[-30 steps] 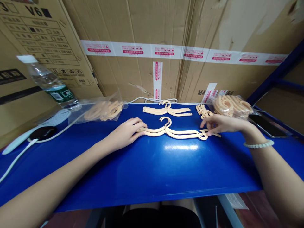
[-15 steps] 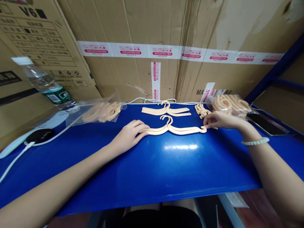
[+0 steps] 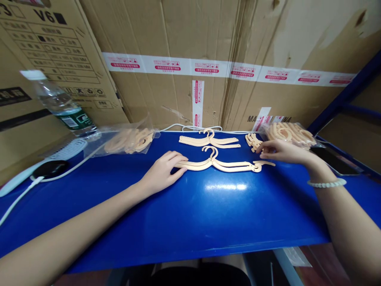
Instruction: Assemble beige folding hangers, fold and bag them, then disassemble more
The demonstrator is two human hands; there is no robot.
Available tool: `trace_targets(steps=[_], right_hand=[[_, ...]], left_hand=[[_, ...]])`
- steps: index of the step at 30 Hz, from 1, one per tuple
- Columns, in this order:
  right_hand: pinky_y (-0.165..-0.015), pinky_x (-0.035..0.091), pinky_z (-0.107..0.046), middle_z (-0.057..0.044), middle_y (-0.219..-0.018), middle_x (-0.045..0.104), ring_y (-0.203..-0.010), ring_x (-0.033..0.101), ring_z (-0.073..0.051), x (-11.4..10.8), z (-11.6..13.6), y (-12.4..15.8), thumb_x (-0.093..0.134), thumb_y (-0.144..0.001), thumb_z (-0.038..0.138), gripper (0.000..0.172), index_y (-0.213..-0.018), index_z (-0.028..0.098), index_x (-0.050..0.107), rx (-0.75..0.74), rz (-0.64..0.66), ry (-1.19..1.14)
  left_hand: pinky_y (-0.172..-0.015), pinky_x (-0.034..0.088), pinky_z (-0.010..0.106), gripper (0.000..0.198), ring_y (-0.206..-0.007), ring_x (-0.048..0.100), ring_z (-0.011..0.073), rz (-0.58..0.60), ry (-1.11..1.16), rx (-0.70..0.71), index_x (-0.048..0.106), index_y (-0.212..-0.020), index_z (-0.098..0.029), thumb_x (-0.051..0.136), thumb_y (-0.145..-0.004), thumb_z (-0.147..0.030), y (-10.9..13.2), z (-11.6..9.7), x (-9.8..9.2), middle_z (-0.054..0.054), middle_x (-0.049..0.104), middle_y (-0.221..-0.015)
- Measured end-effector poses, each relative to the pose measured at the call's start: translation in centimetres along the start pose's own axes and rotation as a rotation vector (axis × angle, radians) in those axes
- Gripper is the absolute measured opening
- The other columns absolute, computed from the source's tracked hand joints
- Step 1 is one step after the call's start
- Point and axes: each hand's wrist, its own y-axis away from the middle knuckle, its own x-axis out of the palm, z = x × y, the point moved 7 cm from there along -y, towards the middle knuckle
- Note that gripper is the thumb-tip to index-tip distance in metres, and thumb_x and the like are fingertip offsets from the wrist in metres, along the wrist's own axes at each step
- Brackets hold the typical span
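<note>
Well, front hanger runs R from L hand, end pinched.

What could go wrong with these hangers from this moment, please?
The near hanger might swivel, since the left hand holds only its left end. The right hand, close to the small pieces, could scatter them. The near hanger's hook could catch the far hanger just behind it.

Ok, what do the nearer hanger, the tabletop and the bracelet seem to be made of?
Nearer hanger: probably moulded plastic, smooth, going by its even cream colour and rounded bars.
Tabletop: glossy, with a bright light reflection; painted metal or laminate, I can't tell which.
Bracelet: pale, apparently beaded by its bumpy outline; stone, glass or plastic, unclear.
</note>
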Motion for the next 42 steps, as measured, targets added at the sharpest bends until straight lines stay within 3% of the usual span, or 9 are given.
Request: trace_targets(steps=[6,11,16,25,42], right_hand=[[-0.063,0.042,-0.032,-0.005,-0.076,0.064,-0.069,0.059,-0.021,1.3,0.7,0.0,0.068,-0.072,0.074,0.064,-0.103,0.018,0.073,-0.005,0.125,0.035],[-0.059,0.04,-0.03,-0.002,-0.075,0.057,-0.067,0.055,-0.019,1.9,2.0,0.3,0.072,-0.066,0.075,0.069,-0.104,0.018,0.072,-0.01,0.16,0.042],[-0.057,0.037,-0.028,0.001,-0.068,0.054,-0.062,0.052,-0.016,2.9,3.6,0.2,0.072,-0.07,0.069,0.063,-0.105,0.017,0.07,-0.077,0.2,-0.023],[-0.056,0.036,-0.028,0.0,-0.063,0.059,-0.059,0.053,-0.016,3.4,3.6,-0.5,0.068,-0.074,0.064,0.05,-0.092,0.017,0.069,-0.08,0.144,0.004],[-0.057,0.037,-0.03,-0.001,-0.063,0.058,-0.058,0.052,-0.016,2.6,3.9,-0.7,0.063,-0.075,0.066,0.049,-0.088,0.019,0.069,-0.077,0.039,0.074]], left_hand=[[-0.094,0.05,0.04,0.019,-0.103,0.063,0.0247,0.022,0.028,0.008,0.066,-0.109,-0.02,0.052,-0.098,-0.027,-0.1,-0.1,0.0,0.008,0.069,-0.108],[-0.092,0.049,0.04,0.019,-0.101,0.062,0.0244,0.023,0.036,0.01,0.065,-0.107,-0.019,0.051,-0.099,-0.029,-0.1,-0.1,0.1,0.008,0.07,-0.107],[-0.09,0.049,0.039,0.017,-0.1,0.061,0.0245,0.031,0.027,-0.012,0.063,-0.104,-0.018,0.051,-0.1,-0.029,0.0,0.1,0.2,0.008,0.069,-0.105],[-0.09,0.05,0.039,0.016,-0.1,0.062,0.0248,0.012,0.027,-0.043,0.062,-0.1,-0.02,0.051,-0.1,-0.031,-0.1,0.5,0.1,0.008,0.068,-0.104],[-0.089,0.052,0.041,0.016,-0.099,0.065,0.0251,-0.033,0.064,-0.096,0.065,-0.098,-0.02,0.055,-0.094,-0.032,-0.2,1.0,-0.3,0.008,0.071,-0.104]])
